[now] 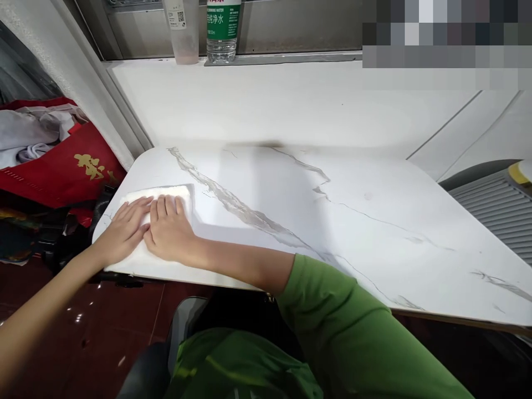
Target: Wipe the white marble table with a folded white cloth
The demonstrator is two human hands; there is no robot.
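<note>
White cloth (180,193), flat & squarish, under L (120,233) & R hand (169,228)

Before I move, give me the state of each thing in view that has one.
Left hand: open, flat on the cloth.
Right hand: open, flat on the cloth.
White cloth: spread out, under both hands.
Marble-patterned table: wet or dry, cannot tell.
Water bottle: upright, cap out of view.
Translucent cup: upright, top out of view.
Red bag: open, white items inside.
</note>
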